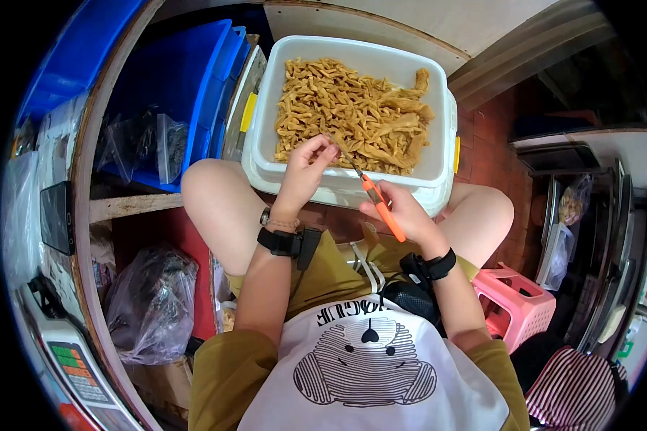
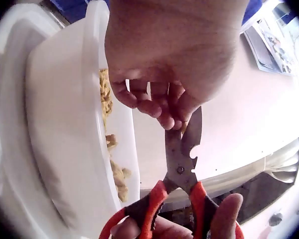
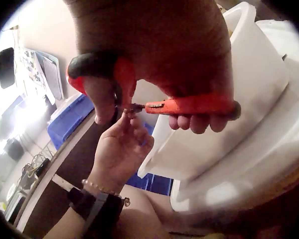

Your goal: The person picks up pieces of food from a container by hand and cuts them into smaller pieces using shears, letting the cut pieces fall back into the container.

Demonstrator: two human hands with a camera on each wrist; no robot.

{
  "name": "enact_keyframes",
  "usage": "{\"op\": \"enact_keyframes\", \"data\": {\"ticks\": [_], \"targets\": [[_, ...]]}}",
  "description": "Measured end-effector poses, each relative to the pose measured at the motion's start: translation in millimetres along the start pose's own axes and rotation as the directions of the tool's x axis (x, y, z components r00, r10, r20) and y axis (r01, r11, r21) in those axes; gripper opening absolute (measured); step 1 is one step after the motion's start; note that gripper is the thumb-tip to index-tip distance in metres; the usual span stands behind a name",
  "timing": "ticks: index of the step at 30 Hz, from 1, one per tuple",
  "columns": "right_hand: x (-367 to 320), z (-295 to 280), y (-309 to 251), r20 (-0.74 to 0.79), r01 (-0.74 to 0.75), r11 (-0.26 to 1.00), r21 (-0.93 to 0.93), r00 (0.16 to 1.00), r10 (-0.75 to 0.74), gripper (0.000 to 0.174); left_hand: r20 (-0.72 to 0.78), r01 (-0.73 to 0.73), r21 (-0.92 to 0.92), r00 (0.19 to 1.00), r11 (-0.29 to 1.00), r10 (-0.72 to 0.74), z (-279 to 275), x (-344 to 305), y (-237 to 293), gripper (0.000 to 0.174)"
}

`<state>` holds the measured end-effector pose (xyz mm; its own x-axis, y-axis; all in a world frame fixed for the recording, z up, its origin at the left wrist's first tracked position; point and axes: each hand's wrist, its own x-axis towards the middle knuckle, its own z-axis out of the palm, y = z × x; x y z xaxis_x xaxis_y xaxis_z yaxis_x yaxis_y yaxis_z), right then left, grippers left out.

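Over the front of a white tub (image 1: 269, 93) filled with tan, wrinkled food strips (image 1: 331, 97), both hands meet. My left hand (image 1: 308, 172) pinches a small tan piece (image 2: 184, 128) between thumb and fingers. Orange-handled scissors (image 1: 385, 208) are held in my right hand (image 1: 408, 214), with thumb and fingers through the handles. In the left wrist view the scissor blades (image 2: 179, 152) stand apart, their tips right at the left fingertips and the small piece. Most of that piece is hidden by the fingers. Longer strips (image 1: 402, 115) lie on the tub's right side.
The tub rests on a white lidded box with yellow latches (image 1: 249, 112) between the person's knees. Blue bins (image 1: 208, 93) with plastic bags and a wooden shelf stand at left, a scale (image 1: 86, 373) below. A pink stool (image 1: 514, 302) is at right.
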<state>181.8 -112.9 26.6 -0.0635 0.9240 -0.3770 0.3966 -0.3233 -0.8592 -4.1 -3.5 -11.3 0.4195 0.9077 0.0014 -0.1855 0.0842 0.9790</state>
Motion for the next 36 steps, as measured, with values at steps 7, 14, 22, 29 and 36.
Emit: {"op": "enact_keyframes", "data": {"ticks": [7,14,22,29,36], "targets": [[0.1,3.6,-0.5,-0.022,0.031,0.999,-0.023,0.999,-0.032,0.059,0.085,0.026,0.08,0.996,0.996,-0.033,6.1,-1.7,-0.7,0.015],[2.3,7.0,-6.8,-0.011,-0.037,0.999,-0.014,0.999,0.037,0.054,0.054,-0.003,0.053,0.999,0.999,0.0,8.3,-1.9,4.9,0.018],[1.3,9.6,-9.0,-0.057,-0.059,0.998,0.007,0.997,0.059,0.049,-0.062,0.013,-0.099,0.998,0.995,-0.019,9.6,-1.6,3.9,0.019],[2.7,7.2,-2.1,-0.068,-0.017,1.0,-0.019,0.998,0.016,0.037,-0.055,0.009,-0.074,0.998,0.997,-0.013,1.6,0.7,2.5,0.019],[3.8,4.3,1.9,-0.122,-0.005,0.98,-0.2,0.992,-0.02,0.043,-0.081,0.013,-0.065,0.997,0.998,-0.018,-4.3,4.1,1.1,0.019]]}}
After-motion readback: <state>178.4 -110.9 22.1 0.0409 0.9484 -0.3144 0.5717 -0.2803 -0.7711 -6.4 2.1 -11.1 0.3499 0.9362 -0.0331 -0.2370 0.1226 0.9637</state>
